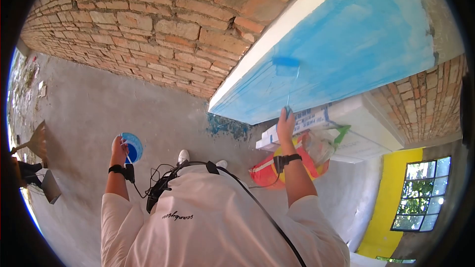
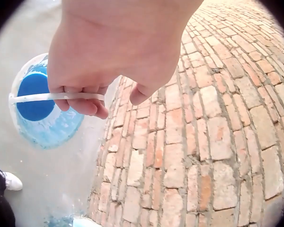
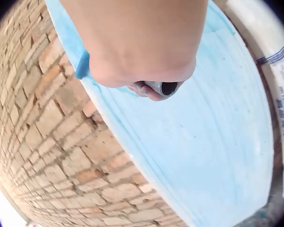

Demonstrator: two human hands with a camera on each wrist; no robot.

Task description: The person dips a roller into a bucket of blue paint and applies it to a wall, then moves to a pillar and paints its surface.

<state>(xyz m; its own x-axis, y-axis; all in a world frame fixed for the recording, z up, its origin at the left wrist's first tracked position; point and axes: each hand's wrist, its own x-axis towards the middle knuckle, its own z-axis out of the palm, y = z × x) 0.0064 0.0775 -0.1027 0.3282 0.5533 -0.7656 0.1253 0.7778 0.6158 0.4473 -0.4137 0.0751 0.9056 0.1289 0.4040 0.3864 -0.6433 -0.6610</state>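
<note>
My right hand grips the handle of a paint roller. Its blue roller head lies against a wall panel that is painted light blue. In the right wrist view the same hand fills the top of the frame, and the roller head peeks out at its left. My left hand holds a small white bucket of blue paint by its thin white wire handle. The bucket hangs below the fingers, over the concrete floor.
A bare brick wall runs left of the painted panel. White bags and an orange sack lie on the floor to the right, beside a yellow wall with a window. A broom lies at the far left.
</note>
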